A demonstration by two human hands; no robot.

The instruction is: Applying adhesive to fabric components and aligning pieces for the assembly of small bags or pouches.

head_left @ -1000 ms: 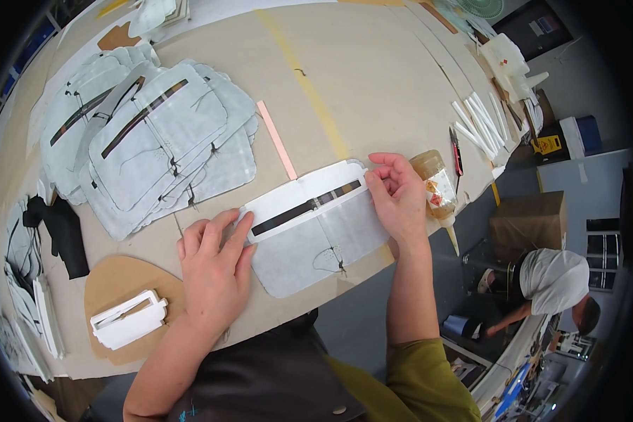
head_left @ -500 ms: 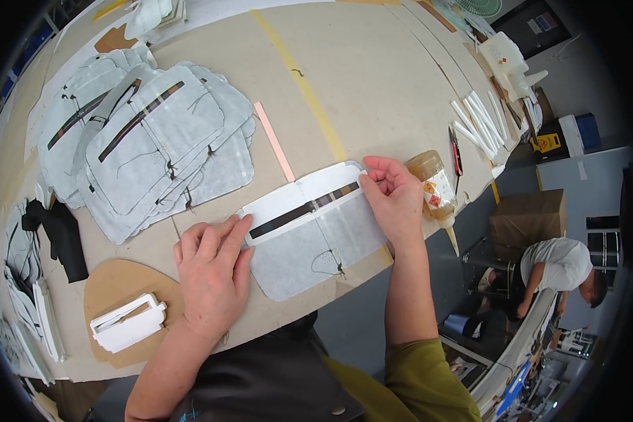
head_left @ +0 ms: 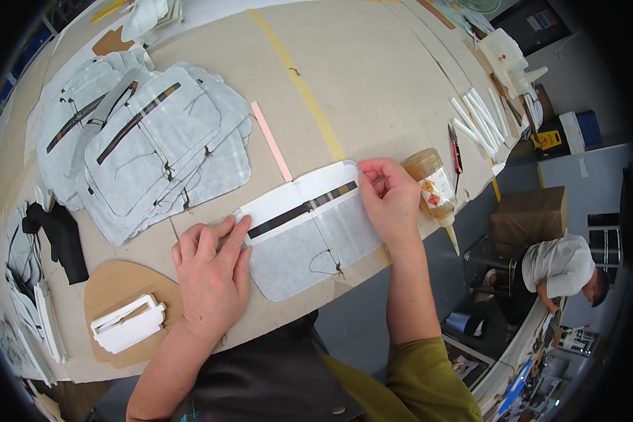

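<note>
A pale grey fabric panel (head_left: 281, 271) with rounded corners lies flat at the table's near edge. Along its upper part runs a white backing piece (head_left: 274, 204) framing a long slot, in which a dark and plaid strip (head_left: 302, 209) shows. Knotted black threads hang from the panel's lower half. My left hand (head_left: 214, 264) is closed at the left end of the white piece, thumb and forefinger on its edge. At the opposite end my right hand (head_left: 390, 204) pinches the edge between thumb and curled fingers. What lies under the fingertips is hidden.
A pile of similar panels (head_left: 155, 141) lies at the left. A pink strip (head_left: 271, 141) lies beyond the panel. At the right are a glue bottle (head_left: 432, 186), a red-handled cutter (head_left: 456, 156) and white strips (head_left: 482, 119). White frames rest on a brown board (head_left: 130, 278). A person (head_left: 559, 267) sits beyond.
My right hand has shifted very slightly left and down along the panel's edge. The left hand stays at its end. The seated person has leaned forward a little.
</note>
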